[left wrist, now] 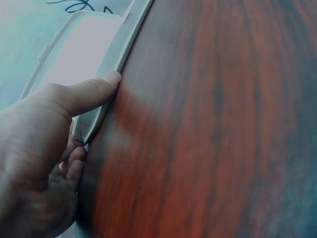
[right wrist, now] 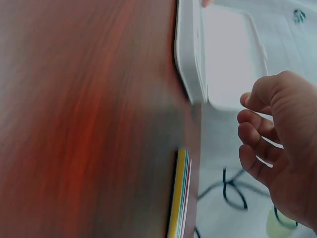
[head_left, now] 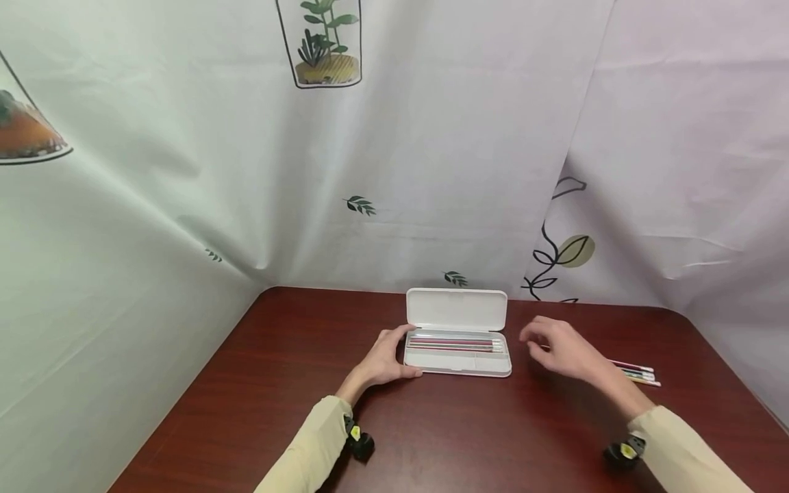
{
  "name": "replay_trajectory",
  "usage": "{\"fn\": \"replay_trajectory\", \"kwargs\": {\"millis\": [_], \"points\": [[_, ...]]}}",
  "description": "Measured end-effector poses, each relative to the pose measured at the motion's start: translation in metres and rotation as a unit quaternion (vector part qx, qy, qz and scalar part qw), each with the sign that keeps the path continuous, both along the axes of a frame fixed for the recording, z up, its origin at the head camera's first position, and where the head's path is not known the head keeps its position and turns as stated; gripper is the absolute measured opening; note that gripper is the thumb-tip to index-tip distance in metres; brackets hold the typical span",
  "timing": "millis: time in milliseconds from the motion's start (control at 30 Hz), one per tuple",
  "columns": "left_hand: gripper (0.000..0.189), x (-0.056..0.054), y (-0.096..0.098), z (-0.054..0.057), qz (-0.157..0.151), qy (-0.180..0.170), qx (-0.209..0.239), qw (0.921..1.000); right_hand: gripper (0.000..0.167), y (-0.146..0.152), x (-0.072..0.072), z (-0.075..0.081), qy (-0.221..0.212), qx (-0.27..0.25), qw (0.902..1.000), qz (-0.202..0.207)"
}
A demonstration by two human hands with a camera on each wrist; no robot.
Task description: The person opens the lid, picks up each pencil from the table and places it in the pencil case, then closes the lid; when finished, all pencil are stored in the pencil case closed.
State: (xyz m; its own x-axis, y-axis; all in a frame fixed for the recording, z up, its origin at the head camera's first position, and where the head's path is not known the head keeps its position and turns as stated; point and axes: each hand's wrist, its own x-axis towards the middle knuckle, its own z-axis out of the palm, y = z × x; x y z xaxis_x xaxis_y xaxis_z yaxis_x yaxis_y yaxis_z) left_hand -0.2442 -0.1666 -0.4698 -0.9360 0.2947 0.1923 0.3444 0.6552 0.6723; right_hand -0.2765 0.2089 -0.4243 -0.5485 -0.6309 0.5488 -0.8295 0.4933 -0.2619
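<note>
A white pencil case [head_left: 439,362] stands on the table with its lid [head_left: 456,309] raised at the back. Several pencils [head_left: 456,344] lie lengthwise in its rear compartment. My left hand [head_left: 383,359] holds the case's left end, the thumb along the front edge and the fingers around the side and back. To the right of the case, my right hand [head_left: 564,348] hovers above the table with loosely curled fingers. In the right wrist view, nothing shows between those fingers [right wrist: 255,124]. More pencils [head_left: 644,375] lie on the table, partly hidden behind the right forearm.
The dark red-brown table [head_left: 468,431] has rounded back corners. White patterned cloth [head_left: 444,171] hangs right behind its back edge and along the sides. A small black device [head_left: 360,441] is strapped to the left wrist, another device [head_left: 624,452] to the right.
</note>
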Motion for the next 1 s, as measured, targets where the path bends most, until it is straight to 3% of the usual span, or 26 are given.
{"fn": "replay_trajectory", "kwargs": {"millis": [133,433,1000], "points": [[0.088,0.001,-0.002,0.001,0.001,-0.002,-0.006,1.0000,0.030,0.027,0.009,-0.004,0.039,-0.015,0.9989,-0.020],[0.088,-0.001,0.000,0.002,0.002,-0.003,-0.008,1.0000,0.038,0.084,0.024,-0.013,0.068,-0.025,0.9949,-0.071],[0.088,0.001,-0.001,0.002,-0.001,0.002,-0.001,1.0000,0.044,0.140,0.043,-0.027,0.045,0.024,0.9868,-0.154]]}}
